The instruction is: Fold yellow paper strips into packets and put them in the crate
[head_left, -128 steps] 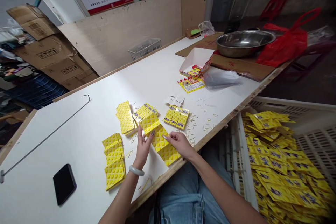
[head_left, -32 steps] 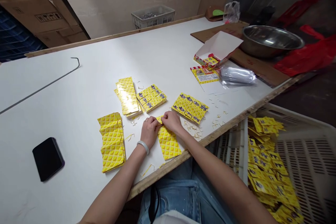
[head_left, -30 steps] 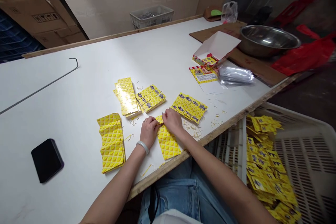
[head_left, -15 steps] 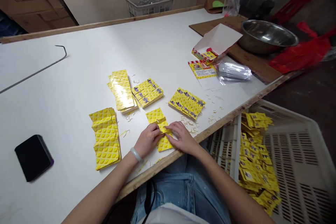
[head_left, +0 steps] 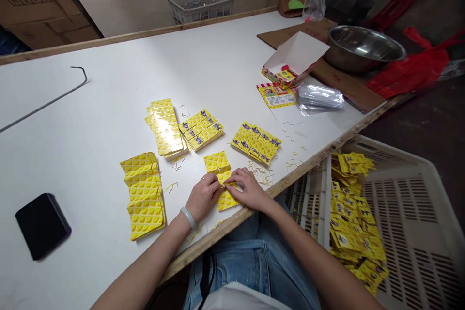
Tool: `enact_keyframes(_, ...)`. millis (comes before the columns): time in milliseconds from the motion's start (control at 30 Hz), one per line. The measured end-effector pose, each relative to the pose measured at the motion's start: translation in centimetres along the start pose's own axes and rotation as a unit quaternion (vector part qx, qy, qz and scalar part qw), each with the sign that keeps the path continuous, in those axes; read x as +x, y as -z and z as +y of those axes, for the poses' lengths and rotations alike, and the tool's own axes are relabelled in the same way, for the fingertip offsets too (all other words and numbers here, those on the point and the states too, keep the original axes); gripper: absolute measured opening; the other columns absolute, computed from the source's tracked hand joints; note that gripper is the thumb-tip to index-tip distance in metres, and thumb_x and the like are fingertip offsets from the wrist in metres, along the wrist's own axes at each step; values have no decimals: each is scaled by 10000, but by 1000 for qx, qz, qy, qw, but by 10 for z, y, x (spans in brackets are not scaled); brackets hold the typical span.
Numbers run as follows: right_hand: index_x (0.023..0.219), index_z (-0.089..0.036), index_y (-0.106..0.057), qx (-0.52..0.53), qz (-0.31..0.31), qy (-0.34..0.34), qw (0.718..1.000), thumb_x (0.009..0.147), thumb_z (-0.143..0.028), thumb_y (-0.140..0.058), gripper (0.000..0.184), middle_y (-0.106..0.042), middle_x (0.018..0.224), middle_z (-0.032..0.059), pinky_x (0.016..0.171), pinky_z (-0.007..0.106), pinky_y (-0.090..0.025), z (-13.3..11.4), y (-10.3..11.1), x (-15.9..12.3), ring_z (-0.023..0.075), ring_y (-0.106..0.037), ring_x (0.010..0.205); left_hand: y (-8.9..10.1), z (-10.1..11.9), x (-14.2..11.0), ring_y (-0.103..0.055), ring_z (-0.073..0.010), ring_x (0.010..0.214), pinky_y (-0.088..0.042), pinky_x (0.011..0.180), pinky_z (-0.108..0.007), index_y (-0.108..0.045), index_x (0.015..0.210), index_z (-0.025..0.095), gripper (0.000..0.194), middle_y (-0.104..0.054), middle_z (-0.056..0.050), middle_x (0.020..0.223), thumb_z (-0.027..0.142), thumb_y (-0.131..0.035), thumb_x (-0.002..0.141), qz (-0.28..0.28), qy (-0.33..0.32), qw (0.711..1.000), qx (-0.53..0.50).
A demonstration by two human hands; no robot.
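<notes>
Near the table's front edge lies a creased yellow printed card sheet (head_left: 218, 161) with a waffle pattern. My left hand (head_left: 204, 194) pinches its middle fold from the left, a pale bangle on the wrist. From the right, my right hand (head_left: 250, 189) pinches the same fold, the fingertips of both hands nearly meeting. The fingers hide part of the sheet. To the left sits a stack of folded yellow sheets (head_left: 143, 196). Beyond my hands are a stack of flat yellow cards (head_left: 165, 126) and two stacks of cards with blue figures, one at centre (head_left: 202, 129), one at right (head_left: 256, 142).
Thin paper offcuts (head_left: 259, 172) litter the table. A phone (head_left: 42, 225) and a bent metal rod (head_left: 47, 104) lie left. Back right are an open box (head_left: 301, 55), clear plastic sleeves (head_left: 319, 98) and a steel bowl (head_left: 365, 48). A white crate (head_left: 395, 232) holding yellow packets stands right.
My right fingertips have moved left along the fold, closer to the left ones, and now pinch together. The whole view has shifted slightly.
</notes>
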State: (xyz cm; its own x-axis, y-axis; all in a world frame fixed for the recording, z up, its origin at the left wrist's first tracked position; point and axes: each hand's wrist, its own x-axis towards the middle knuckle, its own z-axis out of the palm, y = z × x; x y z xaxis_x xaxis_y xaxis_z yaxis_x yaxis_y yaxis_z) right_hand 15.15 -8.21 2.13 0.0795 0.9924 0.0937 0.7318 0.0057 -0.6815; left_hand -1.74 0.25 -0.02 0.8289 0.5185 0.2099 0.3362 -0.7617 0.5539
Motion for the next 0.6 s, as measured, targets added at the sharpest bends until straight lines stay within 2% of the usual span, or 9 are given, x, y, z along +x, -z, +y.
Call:
enact_keyframes(133, 844, -235, -691, -9, 3, -58, 998, 830, -311, -619, 106, -601, 885, 25, 832, 333, -376, -8, -3, 4, 178, -510, 911, 0, 0, -1, -501, -175, 776, -455, 672, -304, -551, 752, 183, 161, -540, -49, 828, 223, -485, 894, 11, -11, 999, 28)
enact_keyframes(300, 732, -250, -701, -37, -7, -148, 988, 792, -388, -649, 159, -648, 861, 23, 817, 344, -357, -17, -6, 15, 202, -517, 916, -3, -1, -5, -492, -166, 717, -435, 614, -279, -557, 727, 182, 198, -512, -40, 754, 265, -494, 895, 56, -26, 994, 90)
enact_keyframes(467, 709, -270, -722, -22, -49, -156, 986, 739, -372, -689, 111, -681, 820, 12, 799, 336, -365, -16, 2, 26, 214, -544, 897, -3, 3, -7, -470, -150, 635, -378, 530, -255, -513, 628, 184, 283, -474, -30, 689, 291, -507, 891, 94, -40, 983, 153)
enact_keyframes(533, 654, -251, -704, -29, -35, -155, 987, 719, -347, -705, 115, -681, 771, 5, 779, 333, -369, -17, 0, 30, 216, -553, 868, -2, 5, -6, -473, -169, 662, -375, 548, -270, -512, 619, 189, 283, -486, -36, 679, 282, -513, 886, 92, -59, 976, 189)
enact_keyframes(600, 659, -226, -683, -37, -1, -155, 987, 760, -335, -668, 149, -675, 747, 2, 754, 322, -376, -18, -3, 30, 200, -559, 816, -2, 7, -6, -473, -188, 692, -380, 582, -291, -513, 619, 193, 274, -499, -39, 671, 271, -519, 882, 85, -74, 970, 216)
